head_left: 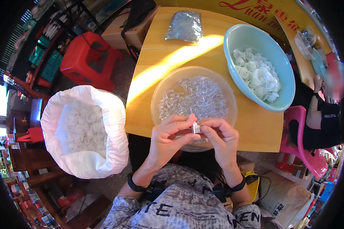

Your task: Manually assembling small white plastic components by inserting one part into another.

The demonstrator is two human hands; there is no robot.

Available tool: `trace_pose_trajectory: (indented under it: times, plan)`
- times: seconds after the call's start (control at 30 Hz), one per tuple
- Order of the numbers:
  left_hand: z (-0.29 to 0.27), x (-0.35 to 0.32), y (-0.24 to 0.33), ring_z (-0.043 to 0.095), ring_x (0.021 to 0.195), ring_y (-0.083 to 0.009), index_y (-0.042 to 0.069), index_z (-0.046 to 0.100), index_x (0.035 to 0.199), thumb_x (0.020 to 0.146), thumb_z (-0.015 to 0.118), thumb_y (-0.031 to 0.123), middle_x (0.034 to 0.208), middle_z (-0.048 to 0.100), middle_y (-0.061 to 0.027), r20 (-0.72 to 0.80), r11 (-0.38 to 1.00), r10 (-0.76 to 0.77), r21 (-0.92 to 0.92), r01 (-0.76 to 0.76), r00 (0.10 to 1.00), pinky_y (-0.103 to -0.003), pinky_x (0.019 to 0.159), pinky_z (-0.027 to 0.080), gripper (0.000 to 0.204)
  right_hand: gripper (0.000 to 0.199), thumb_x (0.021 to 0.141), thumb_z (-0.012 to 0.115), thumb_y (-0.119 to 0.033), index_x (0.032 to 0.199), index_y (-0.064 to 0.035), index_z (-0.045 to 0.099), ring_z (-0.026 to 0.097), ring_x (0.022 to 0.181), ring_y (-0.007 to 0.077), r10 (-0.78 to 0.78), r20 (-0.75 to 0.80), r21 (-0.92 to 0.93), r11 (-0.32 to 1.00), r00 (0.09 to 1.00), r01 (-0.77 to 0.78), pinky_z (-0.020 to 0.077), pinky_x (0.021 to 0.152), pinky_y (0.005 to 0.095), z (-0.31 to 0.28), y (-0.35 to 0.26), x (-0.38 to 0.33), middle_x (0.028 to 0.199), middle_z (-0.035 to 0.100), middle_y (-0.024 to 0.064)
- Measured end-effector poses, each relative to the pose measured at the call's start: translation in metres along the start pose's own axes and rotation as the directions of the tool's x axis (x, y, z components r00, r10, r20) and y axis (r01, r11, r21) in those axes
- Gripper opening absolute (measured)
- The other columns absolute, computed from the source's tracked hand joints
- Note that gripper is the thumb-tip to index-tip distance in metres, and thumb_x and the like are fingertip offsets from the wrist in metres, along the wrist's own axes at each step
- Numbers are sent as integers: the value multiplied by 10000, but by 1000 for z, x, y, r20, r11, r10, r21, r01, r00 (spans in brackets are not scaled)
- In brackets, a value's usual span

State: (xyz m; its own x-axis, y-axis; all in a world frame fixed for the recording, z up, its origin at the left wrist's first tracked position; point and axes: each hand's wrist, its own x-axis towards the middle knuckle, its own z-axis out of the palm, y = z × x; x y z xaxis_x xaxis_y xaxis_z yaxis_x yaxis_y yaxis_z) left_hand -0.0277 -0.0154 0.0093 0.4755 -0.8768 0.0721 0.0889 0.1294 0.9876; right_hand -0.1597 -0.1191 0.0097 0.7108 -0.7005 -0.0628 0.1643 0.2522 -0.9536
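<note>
Between my two hands is a small white plastic part (196, 128), with a thin clear piece (191, 111) sticking up beside it. My left hand (169, 135) pinches from the left, its thumb and forefinger closed at the part. From the right, the thumb and forefinger of my right hand (221, 137) grip the same part. Directly beyond and partly below my hands sits a round translucent tub (155, 100) with many small clear plastic pieces (195, 95). My fingers cover the near side of the tub.
A light blue basin (231, 72) of white plastic parts (258, 72) stands at the right. A silvery bag (184, 26) lies at the table's far edge. Left of the table are a white-lined sack (114, 126) of whitish parts and a red stool (82, 57). Another person (317, 118) sits at right.
</note>
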Motion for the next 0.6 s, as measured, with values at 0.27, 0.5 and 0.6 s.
trace_pose_trajectory:
  times: [0.27,0.5,0.6]
  plan:
    - [3,-4,17,578,1069,-208,-11,588,1193,710,768,33,1232,548,-133,-74,990,1,138,9,997,-306,859,526,517,87,877,606,-4,961,10,627,599,827,81,-21,-7,-89,996,1000,21,495,728,213,-8,-11,-2,934,650,58]
    - [-120,-61,63,519,1080,-219,7,569,1196,857,631,186,1214,557,-107,-484,625,403,766,154,777,-297,863,437,389,54,860,627,-29,897,10,635,595,730,88,-553,-333,-738,657,763,155,486,640,224,-87,-74,40,852,661,56]
    - [-169,-77,55,524,1019,-212,32,572,1187,833,636,151,1173,556,-83,-604,551,180,716,429,776,-283,816,439,379,75,833,648,-47,892,-3,637,622,690,149,-605,-229,-910,411,763,52,491,641,253,-125,-74,64,845,670,83]
